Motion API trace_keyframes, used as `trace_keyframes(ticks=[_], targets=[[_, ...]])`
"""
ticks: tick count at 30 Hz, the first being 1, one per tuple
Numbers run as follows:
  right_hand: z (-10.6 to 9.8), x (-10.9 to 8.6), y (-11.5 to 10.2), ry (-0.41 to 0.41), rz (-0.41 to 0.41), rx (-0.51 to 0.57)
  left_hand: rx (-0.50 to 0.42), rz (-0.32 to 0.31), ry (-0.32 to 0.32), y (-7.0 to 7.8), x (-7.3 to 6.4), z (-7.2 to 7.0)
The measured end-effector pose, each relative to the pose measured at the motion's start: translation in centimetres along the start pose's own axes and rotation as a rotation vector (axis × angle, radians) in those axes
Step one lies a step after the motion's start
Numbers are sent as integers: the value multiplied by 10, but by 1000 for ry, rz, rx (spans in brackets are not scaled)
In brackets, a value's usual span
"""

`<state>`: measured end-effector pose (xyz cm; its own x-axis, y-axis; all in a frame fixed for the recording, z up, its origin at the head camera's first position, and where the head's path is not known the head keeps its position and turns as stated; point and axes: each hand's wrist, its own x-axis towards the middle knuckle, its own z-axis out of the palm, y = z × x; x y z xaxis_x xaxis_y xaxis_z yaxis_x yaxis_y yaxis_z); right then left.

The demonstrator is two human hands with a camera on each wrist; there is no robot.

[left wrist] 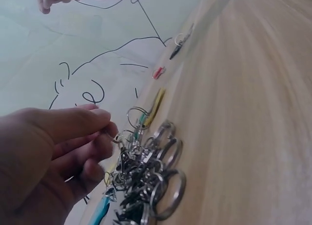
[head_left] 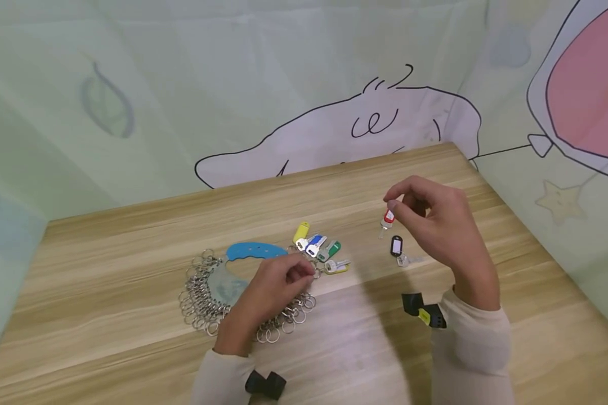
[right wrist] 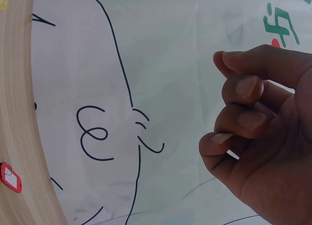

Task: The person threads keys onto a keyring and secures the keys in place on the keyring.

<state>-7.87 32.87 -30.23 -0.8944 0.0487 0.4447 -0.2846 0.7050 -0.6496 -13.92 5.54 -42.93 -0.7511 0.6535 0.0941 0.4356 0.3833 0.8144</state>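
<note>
My left hand (head_left: 276, 281) pinches a small metal ring (left wrist: 117, 138) between thumb and index finger. That ring is at the bunch of split rings (head_left: 197, 304) fanned round a curved holder with a blue handle (head_left: 255, 250). Beside the fingertips lie keys with a blue tag (head_left: 316, 243), a green tag (head_left: 336, 248) and a yellow tag (head_left: 342, 270). My right hand (head_left: 433, 219) hovers above the table with loosely curled fingers, nothing in them. Below it a key with a red tag (right wrist: 10, 177) lies on the wood, overlapped by the fingertips in the head view.
A key with a black tag (head_left: 396, 246) lies on the wooden table (head_left: 132, 236), nearer than the red one. Another yellow tag (head_left: 301, 231) rests behind the tagged keys. A printed cloth (head_left: 284, 67) rises behind the table and along its sides.
</note>
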Motion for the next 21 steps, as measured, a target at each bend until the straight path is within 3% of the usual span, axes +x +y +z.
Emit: trace_keyframes(ticks=[4, 11, 15, 21], targets=[[-1, 0, 0, -6, 13, 6, -46, -12, -43, 0, -1, -1], [-2, -1, 4, -63, 35, -2, -41, -16, -80, -1, -3, -4], [-6, -2, 13, -152, 81, -85, -61, -9, -77, -2, -3, -4], [-9, -3, 42, -354, 241, -244, -76, 18, -46, -5, -2, -2]])
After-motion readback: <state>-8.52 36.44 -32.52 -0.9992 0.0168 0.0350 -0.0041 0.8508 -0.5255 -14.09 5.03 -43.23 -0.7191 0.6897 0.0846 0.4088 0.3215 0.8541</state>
